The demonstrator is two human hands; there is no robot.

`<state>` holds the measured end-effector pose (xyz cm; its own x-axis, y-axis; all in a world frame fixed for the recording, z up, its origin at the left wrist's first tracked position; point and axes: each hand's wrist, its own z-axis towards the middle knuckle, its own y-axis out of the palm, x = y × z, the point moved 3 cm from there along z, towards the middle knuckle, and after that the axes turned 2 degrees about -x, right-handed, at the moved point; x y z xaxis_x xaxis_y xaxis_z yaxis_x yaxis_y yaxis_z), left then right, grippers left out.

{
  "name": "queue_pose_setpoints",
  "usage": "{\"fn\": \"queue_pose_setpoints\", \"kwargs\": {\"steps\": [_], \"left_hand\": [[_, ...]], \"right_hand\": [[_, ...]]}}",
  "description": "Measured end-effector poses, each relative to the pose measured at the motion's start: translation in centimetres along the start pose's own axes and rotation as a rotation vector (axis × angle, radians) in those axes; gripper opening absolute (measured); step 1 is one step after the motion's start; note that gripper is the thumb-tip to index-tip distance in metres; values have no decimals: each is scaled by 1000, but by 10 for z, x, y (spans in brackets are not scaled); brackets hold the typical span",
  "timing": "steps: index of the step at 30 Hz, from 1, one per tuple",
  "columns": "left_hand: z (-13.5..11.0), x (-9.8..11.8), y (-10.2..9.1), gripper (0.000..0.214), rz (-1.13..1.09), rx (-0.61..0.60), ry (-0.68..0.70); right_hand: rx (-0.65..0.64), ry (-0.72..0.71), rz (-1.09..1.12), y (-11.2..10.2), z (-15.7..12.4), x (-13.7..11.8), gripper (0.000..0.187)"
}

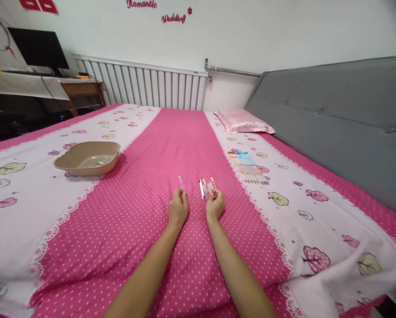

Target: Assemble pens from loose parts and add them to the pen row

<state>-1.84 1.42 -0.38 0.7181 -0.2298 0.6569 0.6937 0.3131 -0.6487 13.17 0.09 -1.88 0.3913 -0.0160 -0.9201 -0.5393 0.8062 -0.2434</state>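
Note:
My left hand (178, 208) is closed around the lower end of a thin, pale pink pen (181, 183), which points up and away over the bedspread. My right hand (215, 205) pinches the near end of a pink-and-white pen (212, 182). Beside it several similar pens lie side by side on the bedspread, and a white pen with dark ends (201, 189) is at their left. Farther right, two rows of pens are laid out: one with blue and orange ends (242, 158), the other pale (253, 175).
A beige plastic basin (85, 170) stands on the left of the bedspread (171, 128). A pink pillow (242, 121) lies at the back right, against a grey padded headboard (333, 97). Behind the bed are a radiator (145, 84) and a desk with a monitor (39, 48).

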Motion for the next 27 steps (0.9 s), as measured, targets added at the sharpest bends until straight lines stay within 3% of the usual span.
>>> {"fn": "queue_pose_setpoints", "kwargs": {"steps": [9,15,22,27], "left_hand": [[0,2,-2,29,-9,-13,-7],[0,3,-2,29,7,-21,-13],[0,2,-3,31,23,-33,-7],[-1,2,-2,32,42,-46,8]], "right_hand": [[-88,-77,-82,4,-6,-5,14],[-109,-49,-81,2,-6,-9,18],[-278,6,391,8,1,-2,38],[-382,205,774,13,8,10,51]]}}
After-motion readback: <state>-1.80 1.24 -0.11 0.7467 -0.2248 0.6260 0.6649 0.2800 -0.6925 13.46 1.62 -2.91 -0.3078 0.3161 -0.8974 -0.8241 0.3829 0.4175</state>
